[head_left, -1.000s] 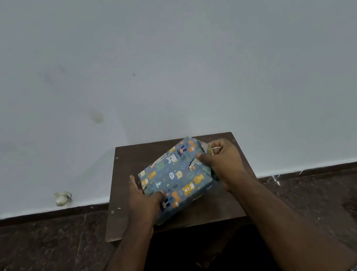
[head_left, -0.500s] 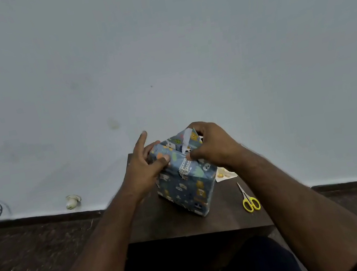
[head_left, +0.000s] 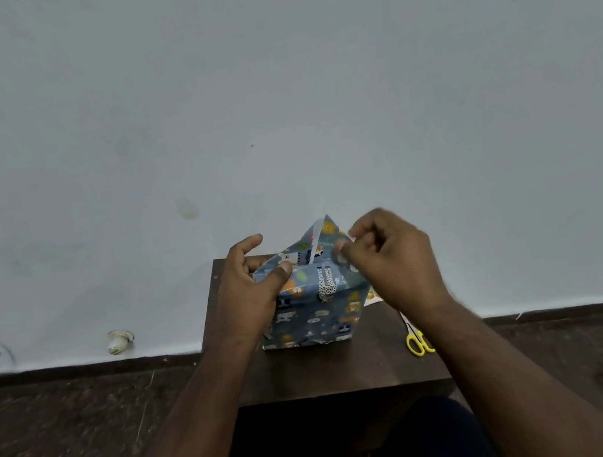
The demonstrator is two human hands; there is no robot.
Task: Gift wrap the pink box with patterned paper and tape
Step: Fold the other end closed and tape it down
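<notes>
Two hands work one wrapped box [head_left: 311, 306], which stands on end at the middle of the dark surface [head_left: 315, 369]. The left hand [head_left: 248, 289] grips its top corner at 9 o'clock, thumb pressing the paper; the right hand [head_left: 384, 258], curled, pinches the raised flap [head_left: 326, 232] at 3 o'clock. One pair of yellow scissors [head_left: 416, 342] lies at 4 o'clock.

One view only, worn on the head, looking forward and down with a wide angle. Faces a pale wall [head_left: 266, 74] that fills the upper two thirds of the frame, meeting a dark floor [head_left: 69, 446] along a line across the lower third. Sits close over a small dark table [head_left: 315, 369] at lower centre, with both forearms entering from the bottom corners and converging there. Catches the left hand [head_left: 250, 288] and right hand [head_left: 388, 257] at centre, near the lens, slightly blurred. No second view to share the scene with.
</notes>
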